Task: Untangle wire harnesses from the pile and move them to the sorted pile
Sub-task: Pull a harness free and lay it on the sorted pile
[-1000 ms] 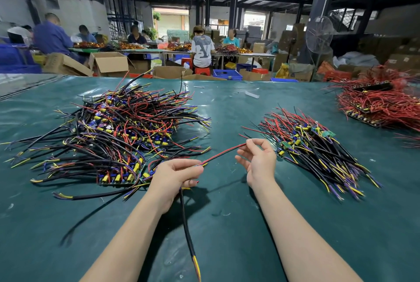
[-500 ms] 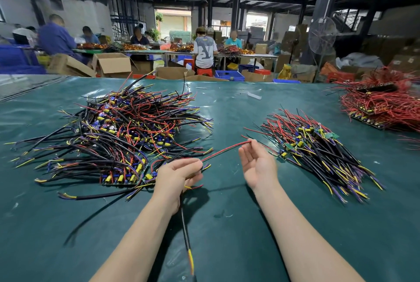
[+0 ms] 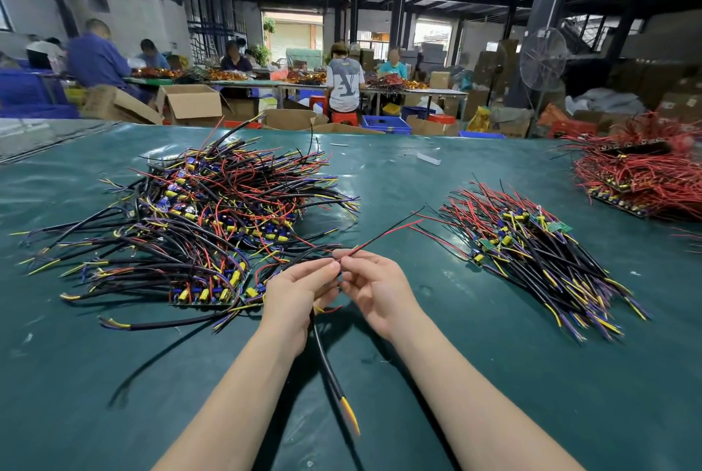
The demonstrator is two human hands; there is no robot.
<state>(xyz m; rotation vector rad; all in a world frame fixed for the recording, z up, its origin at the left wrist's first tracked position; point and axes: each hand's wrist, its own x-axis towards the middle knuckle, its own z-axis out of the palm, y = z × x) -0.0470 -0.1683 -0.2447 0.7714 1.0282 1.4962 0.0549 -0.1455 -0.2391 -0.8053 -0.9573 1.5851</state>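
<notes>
Harness (image 3: 326,360) held clear.
Your left hand (image 3: 296,292) and right hand (image 3: 380,292) pinch its red lead with their fingers (image 3: 319,270), free of the tangled pile (image 3: 212,220), bound for the sorted pile (image 3: 532,254).

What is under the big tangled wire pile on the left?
The tangled pile lies directly on the green table cover. At its near edge, small boards with yellow parts show. Whatever is beneath its middle is covered by wires.

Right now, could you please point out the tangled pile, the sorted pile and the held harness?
Tangled pile (image 3: 207,229): head view, heap's middle.
Sorted pile (image 3: 532,260): head view, bundle's centre.
Held harness (image 3: 326,356): head view, lower black cable stretch.
</notes>
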